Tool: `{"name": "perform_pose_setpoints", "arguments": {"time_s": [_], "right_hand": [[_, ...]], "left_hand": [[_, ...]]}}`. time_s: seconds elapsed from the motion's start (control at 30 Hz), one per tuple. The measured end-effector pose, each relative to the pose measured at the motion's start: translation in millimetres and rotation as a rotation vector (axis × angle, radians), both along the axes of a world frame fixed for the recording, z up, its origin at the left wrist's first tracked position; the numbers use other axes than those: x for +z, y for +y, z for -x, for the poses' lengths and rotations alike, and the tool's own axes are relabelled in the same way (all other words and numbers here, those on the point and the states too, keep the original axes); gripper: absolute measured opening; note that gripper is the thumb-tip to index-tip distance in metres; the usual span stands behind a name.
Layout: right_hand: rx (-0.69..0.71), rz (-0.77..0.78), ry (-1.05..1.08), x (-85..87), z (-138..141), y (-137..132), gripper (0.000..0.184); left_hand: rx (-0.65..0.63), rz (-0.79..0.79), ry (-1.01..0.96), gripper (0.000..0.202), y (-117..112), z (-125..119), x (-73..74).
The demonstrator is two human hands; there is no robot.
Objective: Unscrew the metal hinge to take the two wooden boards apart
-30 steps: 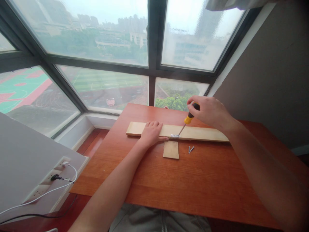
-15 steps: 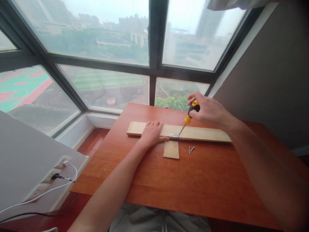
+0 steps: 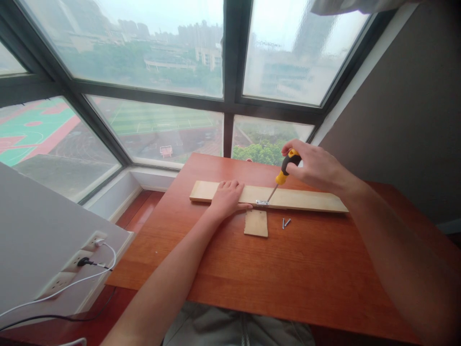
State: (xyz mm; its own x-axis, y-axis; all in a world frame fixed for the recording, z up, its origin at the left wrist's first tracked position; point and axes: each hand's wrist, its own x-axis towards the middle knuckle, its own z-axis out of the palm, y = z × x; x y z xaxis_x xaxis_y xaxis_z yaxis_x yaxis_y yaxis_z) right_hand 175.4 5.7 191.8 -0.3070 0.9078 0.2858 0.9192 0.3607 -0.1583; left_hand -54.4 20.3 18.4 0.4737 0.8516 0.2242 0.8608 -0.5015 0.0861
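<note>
A long pale wooden board [image 3: 298, 198] lies across the table. My left hand [image 3: 227, 196] holds it down left of its middle, fingers over the top and thumb along the near edge. My right hand [image 3: 311, 166] grips a yellow-and-black screwdriver [image 3: 281, 178] by its handle. The shaft slants down to the left, its tip at the right end of a small metal hinge [image 3: 262, 203] on the board's near edge. Whether a screw sits under the tip is too small to tell. A small square wooden piece [image 3: 256, 224] lies just in front of the hinge.
Two loose screws [image 3: 285, 223] lie on the reddish wooden table [image 3: 288, 274], right of the small wooden piece. Large windows [image 3: 154, 115] stand behind the table. At the left, a white cable [image 3: 114, 259] and a black plug [image 3: 83, 262] run from wall sockets.
My right hand and the screwdriver's handle have shifted very slightly to the right, while the tip stays at the hinge. My left hand keeps its place on the board.
</note>
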Motion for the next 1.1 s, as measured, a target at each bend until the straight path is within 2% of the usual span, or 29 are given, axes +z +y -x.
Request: {"name": "perform_pose_setpoints", "arguments": {"time_s": [0.17, 0.27, 0.37, 0.4, 0.5, 0.6, 0.77, 0.97, 1.1], "right_hand": [[-0.128, -0.024, -0.035, 0.2, 1.9, -1.0, 0.033], [-0.085, -0.016, 0.003, -1.6, 0.6, -0.6, 0.027], [-0.04, 0.022, 0.012, -2.2, -0.7, -0.9, 0.04], [-0.038, 0.025, 0.001, -2.0, -0.4, -1.3, 0.039], [-0.075, 0.005, -0.037, -1.0, 1.7, -2.2, 0.027], [-0.106, -0.025, -0.043, -1.4, 3.2, -1.7, 0.032], [-0.096, -0.078, -0.008, -4.2, 1.3, 0.5, 0.028], [-0.026, -0.025, 0.024, -4.2, 0.8, -0.4, 0.032], [-0.088, -0.058, -0.021, -3.1, 2.0, -1.4, 0.029]], "left_hand": [[-0.005, -0.011, 0.006, 0.073, 0.6, 0.3, -1.3], [-0.006, -0.016, 0.009, 0.074, 0.5, 0.1, -1.8], [0.001, -0.016, 0.016, 0.072, 0.3, -0.2, -2.2], [0.002, -0.016, 0.016, 0.072, 0.3, -0.3, -2.4], [-0.002, -0.013, 0.007, 0.073, 0.4, -0.6, -2.5], [-0.001, 0.004, -0.001, 0.072, 0.6, -0.7, -1.7], [0.001, 0.011, 0.008, 0.064, 0.9, -0.6, 0.4], [-0.004, -0.009, 0.012, 0.072, 1.1, -0.6, -0.1], [0.0, 0.012, 0.008, 0.068, 0.9, -1.0, 0.5]]}}
